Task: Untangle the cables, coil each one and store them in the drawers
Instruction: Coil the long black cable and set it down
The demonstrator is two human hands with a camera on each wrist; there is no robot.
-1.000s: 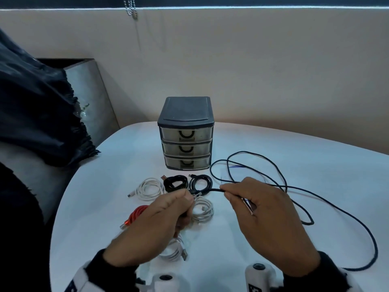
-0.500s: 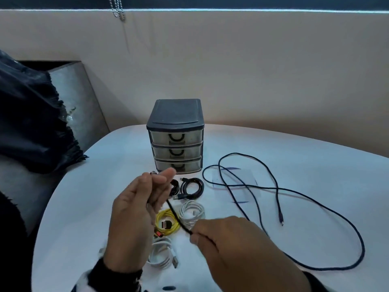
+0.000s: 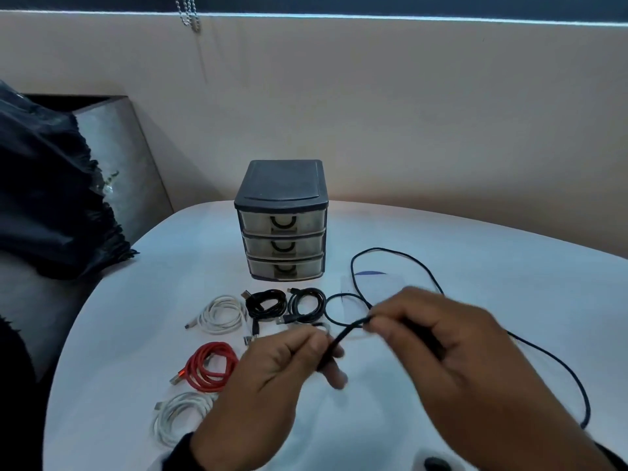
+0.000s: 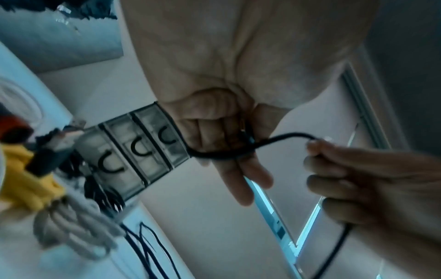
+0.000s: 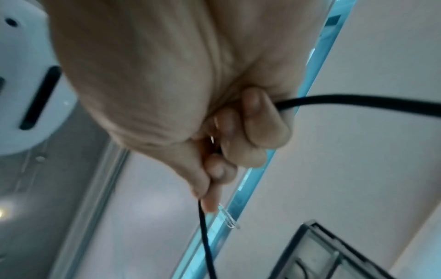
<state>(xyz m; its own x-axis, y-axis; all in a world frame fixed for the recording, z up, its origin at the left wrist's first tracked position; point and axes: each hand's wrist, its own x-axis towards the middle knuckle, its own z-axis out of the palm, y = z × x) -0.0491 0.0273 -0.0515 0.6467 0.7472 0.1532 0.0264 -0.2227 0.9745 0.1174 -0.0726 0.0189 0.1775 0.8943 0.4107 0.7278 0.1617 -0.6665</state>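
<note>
Head view: both hands work one long black cable (image 3: 560, 362) above the bench (image 3: 475, 253).
Left hand (image 3: 272, 375) curls round its looped end; right hand (image 3: 438, 338) pinches the next stretch, drawers (image 3: 282, 226) behind.

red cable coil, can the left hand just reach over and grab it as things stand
Probably not yet: the red cable coil lies unobstructed beside the left hand, but that hand's grip is occupied with the long black cable, as is the right hand.

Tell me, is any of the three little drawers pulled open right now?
No. In the head view all three drawers of the small drawer unit sit flush and closed, their dark handles lined up one above the other.
</note>
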